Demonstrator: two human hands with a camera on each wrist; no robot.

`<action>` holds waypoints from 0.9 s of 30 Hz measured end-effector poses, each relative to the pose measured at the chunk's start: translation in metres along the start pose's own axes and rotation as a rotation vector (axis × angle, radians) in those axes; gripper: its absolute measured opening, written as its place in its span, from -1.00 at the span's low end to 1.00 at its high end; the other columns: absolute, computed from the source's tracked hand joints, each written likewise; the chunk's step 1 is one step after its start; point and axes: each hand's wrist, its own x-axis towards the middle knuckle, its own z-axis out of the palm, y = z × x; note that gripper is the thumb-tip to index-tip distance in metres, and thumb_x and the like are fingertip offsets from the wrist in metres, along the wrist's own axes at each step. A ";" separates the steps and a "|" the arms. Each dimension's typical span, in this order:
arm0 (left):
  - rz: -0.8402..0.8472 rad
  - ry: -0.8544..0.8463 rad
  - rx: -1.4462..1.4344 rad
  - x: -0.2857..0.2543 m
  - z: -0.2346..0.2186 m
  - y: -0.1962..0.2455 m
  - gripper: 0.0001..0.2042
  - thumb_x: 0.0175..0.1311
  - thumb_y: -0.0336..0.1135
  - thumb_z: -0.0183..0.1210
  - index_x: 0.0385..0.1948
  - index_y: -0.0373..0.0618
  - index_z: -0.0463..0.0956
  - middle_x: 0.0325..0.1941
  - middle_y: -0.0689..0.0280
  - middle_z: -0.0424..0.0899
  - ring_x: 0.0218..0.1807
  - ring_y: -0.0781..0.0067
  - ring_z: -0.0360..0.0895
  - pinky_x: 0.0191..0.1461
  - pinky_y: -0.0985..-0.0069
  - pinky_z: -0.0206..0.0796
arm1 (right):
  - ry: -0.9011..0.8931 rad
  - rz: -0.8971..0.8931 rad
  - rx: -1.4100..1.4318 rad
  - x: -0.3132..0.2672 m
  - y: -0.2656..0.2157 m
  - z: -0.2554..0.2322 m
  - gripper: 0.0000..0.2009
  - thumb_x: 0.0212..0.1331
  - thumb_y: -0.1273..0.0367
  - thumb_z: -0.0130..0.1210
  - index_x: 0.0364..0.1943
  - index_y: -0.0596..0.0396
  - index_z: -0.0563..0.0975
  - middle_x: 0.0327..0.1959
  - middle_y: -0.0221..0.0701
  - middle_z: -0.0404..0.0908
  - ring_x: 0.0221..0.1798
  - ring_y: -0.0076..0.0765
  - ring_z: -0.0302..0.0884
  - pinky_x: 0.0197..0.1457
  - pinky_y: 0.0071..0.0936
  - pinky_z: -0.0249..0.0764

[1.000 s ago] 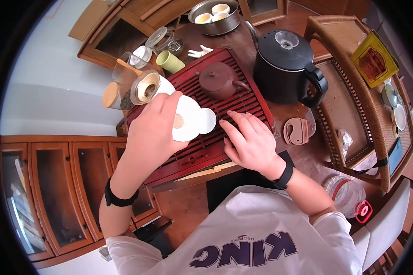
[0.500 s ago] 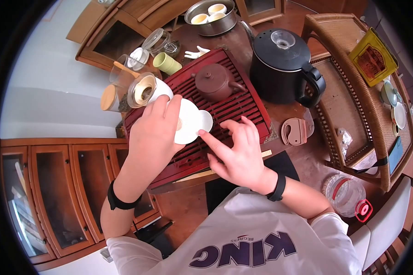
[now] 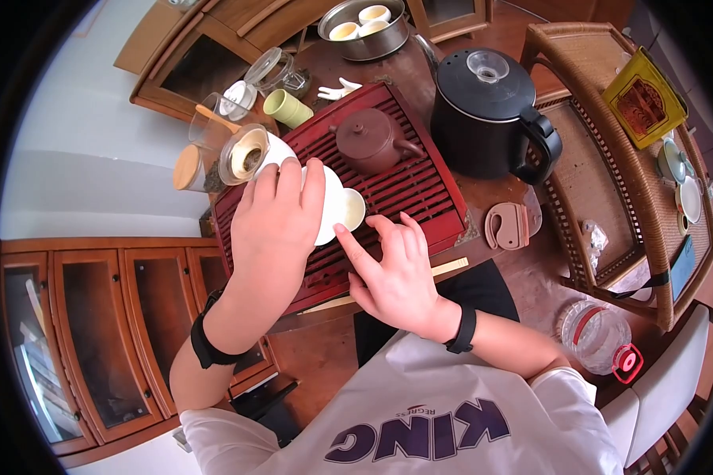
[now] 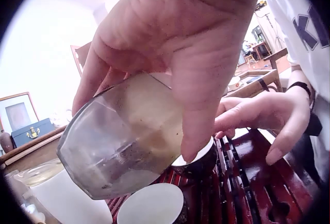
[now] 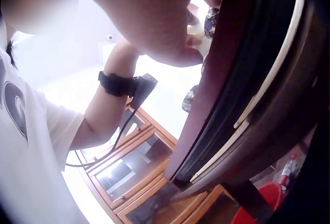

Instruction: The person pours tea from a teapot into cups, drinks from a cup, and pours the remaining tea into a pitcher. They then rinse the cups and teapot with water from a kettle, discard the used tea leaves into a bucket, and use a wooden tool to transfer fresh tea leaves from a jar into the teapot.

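My left hand (image 3: 271, 226) grips a faceted clear glass vessel (image 4: 121, 136) from above, tilted, with pale yellow liquid inside. In the head view a white round surface (image 3: 330, 210) shows beside its fingers. Right by that lies a small cup (image 3: 355, 210), with a yellowish tint inside. My right hand (image 3: 396, 281) reaches in from the right, its index finger extended to the cup's near edge and the others loosely bent. The left wrist view shows a white-lined cup (image 4: 150, 204) below the vessel and a dark-sided cup (image 4: 195, 165) behind the thumb, partly hidden.
A slatted red tea tray (image 3: 408, 186) carries a brown teapot (image 3: 366, 141). Beyond it stand a black kettle (image 3: 483, 111), a green cup (image 3: 287, 108) and a metal bowl (image 3: 364, 39) of cups. A white container (image 3: 271, 150) sits left; a wicker shelf (image 3: 594, 182) is right.
My left hand has turned and shifted slightly right, tilting the vessel. The small cup's inside looks yellower. My right hand has moved left, its index finger coming to the cup's edge.
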 end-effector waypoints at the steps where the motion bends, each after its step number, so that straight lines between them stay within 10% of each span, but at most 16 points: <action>1: 0.000 0.001 0.000 0.000 0.000 0.001 -0.51 -0.01 -0.39 0.29 0.08 -0.16 0.50 -0.09 0.22 0.53 0.02 0.21 0.56 0.08 0.32 0.51 | 0.000 0.002 0.008 0.000 -0.001 0.000 -0.29 -0.08 0.42 0.28 0.34 -0.06 0.46 0.12 -0.09 0.34 0.13 0.03 0.33 0.38 0.17 0.20; 27: -0.021 0.042 0.286 0.001 0.009 0.012 -0.61 0.09 -0.29 0.21 0.03 -0.06 0.53 -0.04 0.24 0.53 0.09 0.21 0.55 0.11 0.21 0.52 | -0.016 -0.012 -0.033 0.000 -0.002 0.001 -0.26 -0.12 0.44 0.30 0.34 -0.04 0.45 0.05 -0.09 0.32 0.10 0.09 0.31 0.28 0.03 0.29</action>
